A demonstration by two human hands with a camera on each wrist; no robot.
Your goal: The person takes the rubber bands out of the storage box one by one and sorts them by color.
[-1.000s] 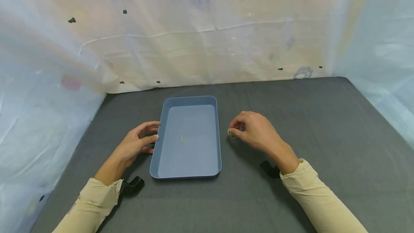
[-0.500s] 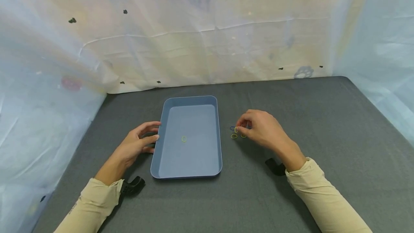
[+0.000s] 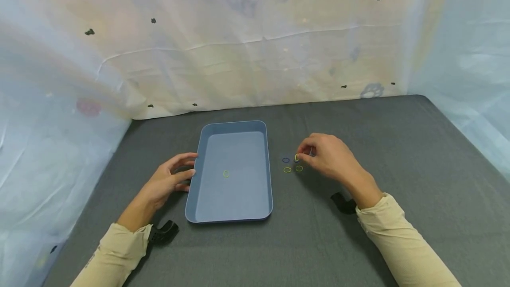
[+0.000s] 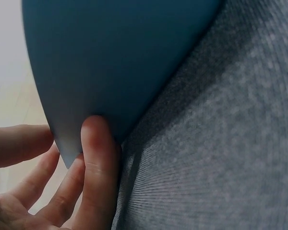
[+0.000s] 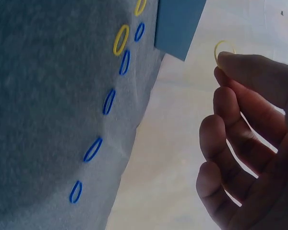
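Between thumb and index finger my right hand (image 3: 332, 158) pinches a small yellow rubber band (image 5: 215, 51), raised above the cloth to the right of the tray. Two yellow rubber bands (image 3: 287, 170) lie just below that hand. A blue rubber band (image 3: 286, 160) lies left of its fingertips; in the right wrist view several blue rubber bands (image 5: 109, 101) form a row, partly hidden by the hand in the head view. My left hand (image 3: 164, 183) rests against the left side of the blue-grey tray (image 3: 229, 203), thumb and fingers touching its wall. One yellow rubber band (image 3: 226, 174) lies inside the tray.
Dark grey cloth (image 3: 255, 256) covers the table. A pale patterned sheet (image 3: 247, 70) hangs behind its far edge, and light sheeting (image 3: 36, 145) closes off both sides. Each wrist carries a black strap mount (image 3: 164, 232).
My right hand has shifted to the right, away from the tray, with the yellow rubber band in its pinch, uncovering bands on the cloth. The left hand stays at the tray.
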